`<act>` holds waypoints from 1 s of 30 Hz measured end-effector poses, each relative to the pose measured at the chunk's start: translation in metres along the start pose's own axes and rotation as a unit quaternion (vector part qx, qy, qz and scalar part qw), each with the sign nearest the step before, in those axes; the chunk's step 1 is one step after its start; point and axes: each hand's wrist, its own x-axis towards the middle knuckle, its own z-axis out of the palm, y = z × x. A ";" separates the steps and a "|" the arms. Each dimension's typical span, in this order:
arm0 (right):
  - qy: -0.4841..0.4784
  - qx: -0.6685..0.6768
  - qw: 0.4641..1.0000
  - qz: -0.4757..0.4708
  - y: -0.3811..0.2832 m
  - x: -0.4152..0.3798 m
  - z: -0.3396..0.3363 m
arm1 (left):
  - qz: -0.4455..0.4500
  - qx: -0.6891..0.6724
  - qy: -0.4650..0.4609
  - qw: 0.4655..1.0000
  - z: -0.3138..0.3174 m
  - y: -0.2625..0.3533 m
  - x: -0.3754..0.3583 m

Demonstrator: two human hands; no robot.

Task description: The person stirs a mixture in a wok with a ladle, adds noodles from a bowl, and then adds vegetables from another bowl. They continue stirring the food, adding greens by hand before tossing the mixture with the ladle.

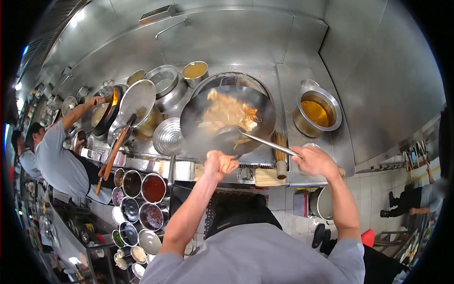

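My left hand (pixel 214 163) is closed around a folded orange cloth (pixel 229 164) at the near edge of a dark wok (pixel 193 124); the part of the wok under the cloth is hidden. In the wok, pale and orange food pieces (pixel 224 112) are blurred, apparently in motion, with some haze over them. My right hand (pixel 316 162) grips the handle of a metal ladle (pixel 267 143). The ladle's bowl is low in the wok, beside the food. A bamboo brush (pixel 280 154) lies between the wok and my right hand.
To the right stands a pot of amber liquid (pixel 316 113). A perforated skimmer (pixel 168 136) and a large strainer (pixel 138 102) are to the left, above several seasoning containers (pixel 153 188). A co-worker (pixel 64 156) handles another wok, where a flame (pixel 115 98) shows.
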 end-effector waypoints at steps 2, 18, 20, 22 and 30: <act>0.024 -0.026 0.999 -0.002 -0.013 0.010 0.002 | 0.035 0.066 0.118 0.990 0.032 0.005 0.010; 0.044 -0.036 0.998 0.029 -0.013 0.006 0.016 | 0.014 0.056 0.143 0.988 0.023 0.008 0.007; 0.051 -0.054 0.997 0.029 -0.008 0.023 0.031 | 0.106 0.115 0.238 0.959 0.047 -0.001 0.011; 0.076 -0.050 0.995 0.034 -0.002 0.036 0.042 | 0.061 -0.004 0.017 0.998 -0.034 -0.027 0.006; 0.089 0.064 0.992 0.068 -0.013 -0.002 0.046 | 0.021 0.116 0.171 0.978 0.036 0.004 -0.020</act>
